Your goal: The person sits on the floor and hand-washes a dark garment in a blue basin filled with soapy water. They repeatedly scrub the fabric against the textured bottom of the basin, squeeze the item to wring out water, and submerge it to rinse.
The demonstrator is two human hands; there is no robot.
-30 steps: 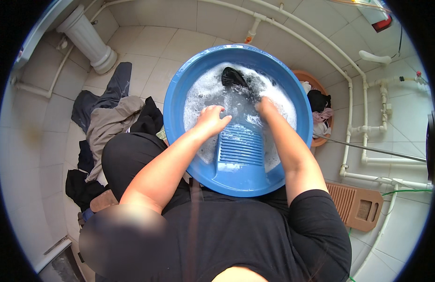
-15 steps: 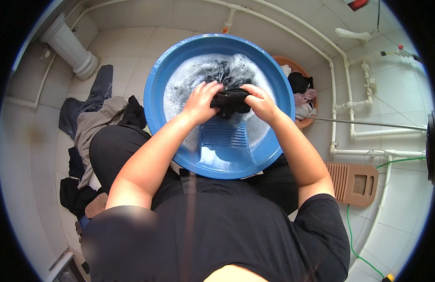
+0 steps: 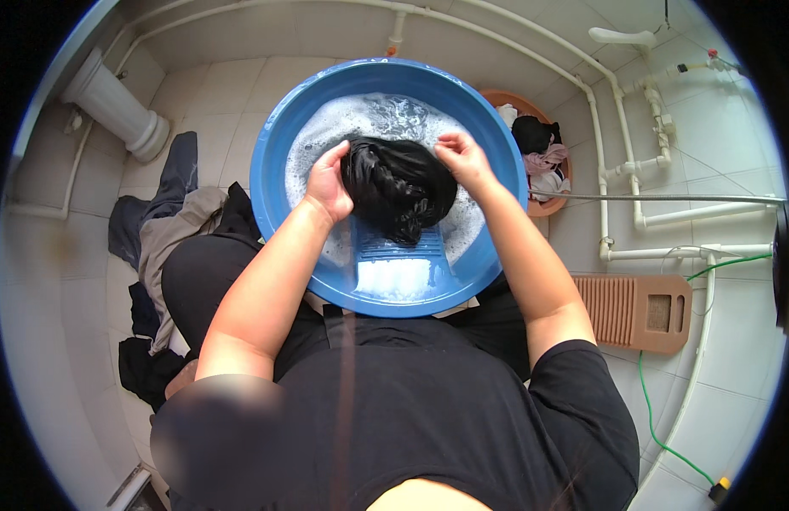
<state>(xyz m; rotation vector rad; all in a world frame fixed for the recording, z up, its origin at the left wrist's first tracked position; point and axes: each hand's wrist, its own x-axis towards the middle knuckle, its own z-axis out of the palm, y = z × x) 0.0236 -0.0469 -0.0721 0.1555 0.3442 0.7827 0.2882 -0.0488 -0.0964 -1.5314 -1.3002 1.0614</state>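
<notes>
A soaked, shiny black garment (image 3: 401,186) is bunched above the suds, its lower end over the ridged washboard slope (image 3: 403,274) inside a round blue basin (image 3: 263,223). My left hand (image 3: 329,184) is closed on the garment's left side; its fingers are partly hidden by the cloth. At the upper right edge of the bundle, my right hand (image 3: 464,160) has its fingers curled in a pinch on the cloth. White foamy water (image 3: 313,140) surrounds the garment.
Behind the basin's right side, an orange tub (image 3: 495,97) contains clothes. A brown washboard (image 3: 620,313) lies to the right near white wall pipes (image 3: 605,204) and a green cord (image 3: 658,430). Clothes (image 3: 175,162) lie on the left floor, near a white pedestal (image 3: 113,102).
The black garment has been lifted out of the suds and gathered into a larger bundle. My left hand has moved left, away from my right hand, which has risen slightly.
</notes>
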